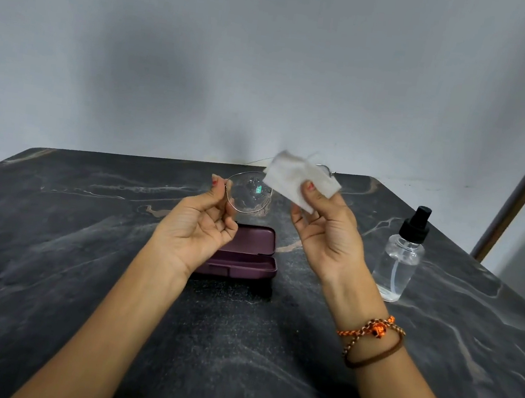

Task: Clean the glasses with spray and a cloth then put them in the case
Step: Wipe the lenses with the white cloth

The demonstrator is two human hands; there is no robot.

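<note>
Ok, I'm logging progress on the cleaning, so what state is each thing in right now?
glasses: held up by the left hand, droplets on the lens
cloth: pinched in the right hand, over the other lens
case: open on the table
spray bottle: upright, capped

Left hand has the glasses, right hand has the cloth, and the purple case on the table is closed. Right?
Not quite: the head view shows the purple case lying open. The rest holds: left hand grips the glasses, right hand pinches the cloth.
</note>
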